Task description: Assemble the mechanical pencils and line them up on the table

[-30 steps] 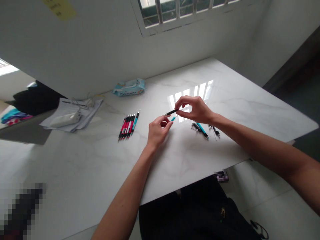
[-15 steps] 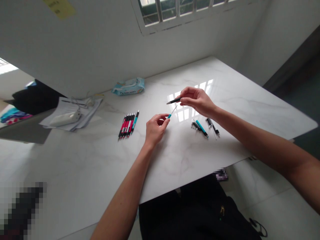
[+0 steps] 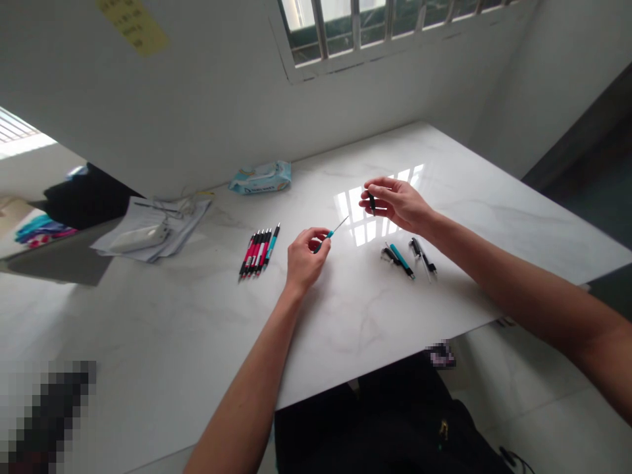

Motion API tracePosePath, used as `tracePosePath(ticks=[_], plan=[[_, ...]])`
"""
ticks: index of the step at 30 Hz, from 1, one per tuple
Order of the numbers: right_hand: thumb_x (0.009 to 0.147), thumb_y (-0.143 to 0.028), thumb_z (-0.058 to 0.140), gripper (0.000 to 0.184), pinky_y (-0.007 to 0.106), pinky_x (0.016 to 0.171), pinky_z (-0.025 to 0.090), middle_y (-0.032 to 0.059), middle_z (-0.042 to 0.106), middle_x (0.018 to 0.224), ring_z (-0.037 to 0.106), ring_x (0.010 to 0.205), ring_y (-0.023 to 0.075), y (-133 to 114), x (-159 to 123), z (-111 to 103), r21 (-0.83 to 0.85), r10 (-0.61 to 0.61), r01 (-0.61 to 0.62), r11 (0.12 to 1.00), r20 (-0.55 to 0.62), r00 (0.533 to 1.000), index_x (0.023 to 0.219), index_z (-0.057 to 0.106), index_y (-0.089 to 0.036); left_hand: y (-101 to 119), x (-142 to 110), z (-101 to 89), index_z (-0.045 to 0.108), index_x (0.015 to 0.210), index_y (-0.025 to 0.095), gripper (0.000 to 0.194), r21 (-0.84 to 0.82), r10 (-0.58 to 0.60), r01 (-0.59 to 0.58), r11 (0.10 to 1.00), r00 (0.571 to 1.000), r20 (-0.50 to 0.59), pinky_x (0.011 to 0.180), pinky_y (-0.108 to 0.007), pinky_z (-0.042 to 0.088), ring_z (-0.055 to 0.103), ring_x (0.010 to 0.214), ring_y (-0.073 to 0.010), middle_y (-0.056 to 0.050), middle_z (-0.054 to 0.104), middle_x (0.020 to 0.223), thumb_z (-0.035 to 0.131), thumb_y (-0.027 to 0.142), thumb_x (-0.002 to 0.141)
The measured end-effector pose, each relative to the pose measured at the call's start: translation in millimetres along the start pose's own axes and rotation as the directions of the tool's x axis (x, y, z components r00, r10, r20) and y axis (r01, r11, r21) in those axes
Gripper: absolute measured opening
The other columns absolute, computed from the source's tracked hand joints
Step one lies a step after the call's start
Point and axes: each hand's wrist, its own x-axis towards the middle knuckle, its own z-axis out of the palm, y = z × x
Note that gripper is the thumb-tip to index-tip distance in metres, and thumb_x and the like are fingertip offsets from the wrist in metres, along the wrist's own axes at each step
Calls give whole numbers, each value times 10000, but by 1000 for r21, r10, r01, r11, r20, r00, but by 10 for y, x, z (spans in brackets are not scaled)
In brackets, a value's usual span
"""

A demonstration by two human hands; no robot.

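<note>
My left hand (image 3: 305, 258) is pinched shut around a blue pen (image 3: 330, 234). The pen is above the table (image 3: 340, 336), in front of me. It tilts up and to the right, and a thin stick (image 3: 340, 224) pokes out of its top end. Its black end shows between my fingers and thumb.

My right hand (image 3: 399, 203) is a bit farther away and to the right. Its thumb and fingers hold a small black tip (image 3: 372, 203), with the narrow end down. The tip and the thin stick are near each other but do not touch.

To the left of my left hand, red pens (image 3: 255, 253) lie side by side in a row, with another blue one (image 3: 272, 245) at the right end. Below my right hand lie a blue tube (image 3: 401, 261), a thin white stick (image 3: 423, 263) and some small black bits (image 3: 392, 255). Wet wipes (image 3: 261, 178) sit by the wall (image 3: 207, 118). Papers (image 3: 185, 230) lie off to the left.
</note>
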Motion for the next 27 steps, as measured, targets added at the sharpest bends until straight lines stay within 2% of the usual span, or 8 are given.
tracePosePath(ticks=[2,4,8,11,15,18,21,27], plan=[[817,-669,884,517,310,707,610,47,807,973,736,743,147,38,-2,-22,-122,6,1,993,58,998,1054,759,-228,-1,7,-21,810,1038,236,189,4,4,-4,1000,1000,-13,724,-272,560,688,726,-141,-32,789,974,711,319,899],[916,-609,803,435,292,610,557,59,815,942,668,619,120,85,-16,-41,-343,-4,53,938,140,990,1072,798,-204,2,7,-33,808,1036,234,190,-2,9,-9,1000,1000,-16,726,-272,562,686,730,-141,-32,783,971,705,316,900],[965,-317,717,182,353,765,589,66,852,971,756,770,192,168,-50,-77,-730,-45,229,644,262,964,1020,866,-227,4,-4,-33,808,1032,236,187,13,21,-21,1000,1000,-5,750,-279,567,686,751,-144,-27,773,973,700,321,903],[922,-165,661,278,374,852,604,71,867,1055,799,915,231,178,-49,-116,-797,18,235,556,294,956,1069,885,-238,-9,-8,-29,809,1029,238,179,33,34,-34,999,999,3,777,-287,572,691,776,-149,-26,771,984,704,315,907],[854,-86,635,380,404,933,627,79,864,1098,810,973,238,152,-31,-164,-763,7,237,602,302,953,1125,868,-215,-34,-6,-27,815,1021,244,166,65,42,-43,997,999,18,779,-292,566,673,756,-145,-26,772,986,704,294,908],[864,-172,719,287,437,950,649,87,860,1087,817,978,245,151,-26,-165,-637,-30,194,746,259,965,1131,820,-205,-49,-9,-26,821,1015,249,162,91,36,-40,995,998,46,774,-291,559,664,743,-144,-22,770,978,709,282,903],[836,-287,836,263,447,905,665,91,861,1063,825,928,256,161,-22,-146,-487,10,99,868,217,976,1079,767,-214,-63,-15,-24,827,1014,253,164,105,17,-24,994,998,67,765,-284,554,670,749,-147,-19,767,962,714,266,896],[876,-401,838,306,487,989,615,103,865,1094,814,1042,285,178,-11,-131,-467,4,127,875,270,963,1109,759,-219,-78,-21,-24,831,1009,261,167,103,31,-40,994,996,84,768,-288,554,687,768,-155,-16,767,953,713,241,893]])
